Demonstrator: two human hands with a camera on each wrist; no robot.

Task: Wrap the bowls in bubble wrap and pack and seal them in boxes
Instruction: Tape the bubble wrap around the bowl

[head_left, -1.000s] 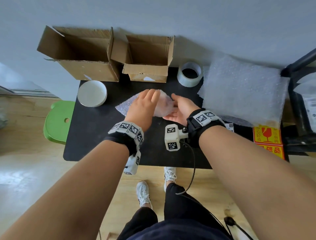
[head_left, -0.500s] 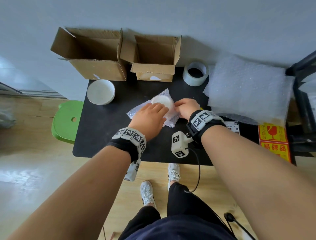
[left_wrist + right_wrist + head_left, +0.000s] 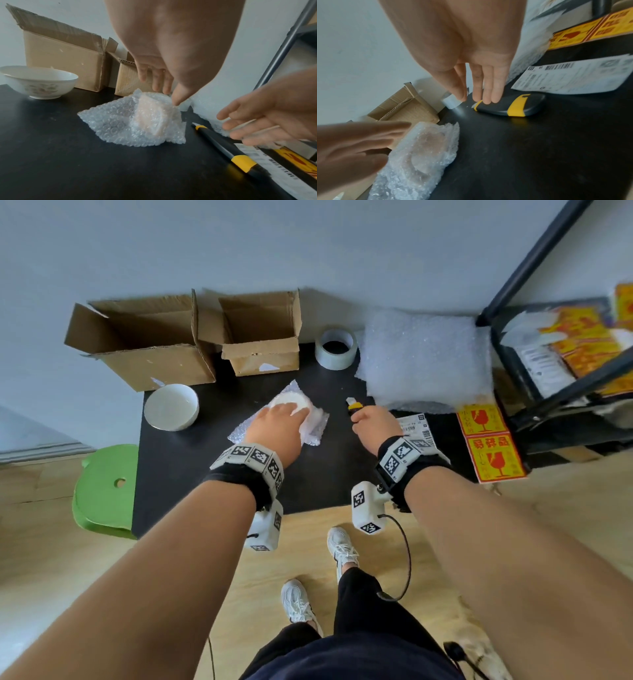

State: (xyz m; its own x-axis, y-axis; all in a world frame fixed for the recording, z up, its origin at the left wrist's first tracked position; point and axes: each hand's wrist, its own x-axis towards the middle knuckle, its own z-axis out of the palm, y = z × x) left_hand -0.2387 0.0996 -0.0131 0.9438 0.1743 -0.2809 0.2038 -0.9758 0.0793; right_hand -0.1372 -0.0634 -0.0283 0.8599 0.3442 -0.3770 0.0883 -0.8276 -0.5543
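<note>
Black table [image 3: 178, 467]: two bowls [image 3: 171, 407], two boxes [image 3: 150, 350]

The table [image 3: 191, 474] has a matt black top. The two boxes [image 3: 154, 354] [image 3: 263, 337] at its far edge are plain brown corrugated cardboard, scuffed white in spots. The bowl [image 3: 39, 81] near the far left corner is glossy white ceramic with a faint floral print. The bubble wrap [image 3: 133, 121] is clear, dimpled plastic. The cutter [image 3: 510, 106] looks like dark matt plastic with yellow bands.

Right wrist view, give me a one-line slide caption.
Right hand reaches its straight fingers toward a black-and-yellow utility knife beside the bubble-wrapped bowl.
</note>
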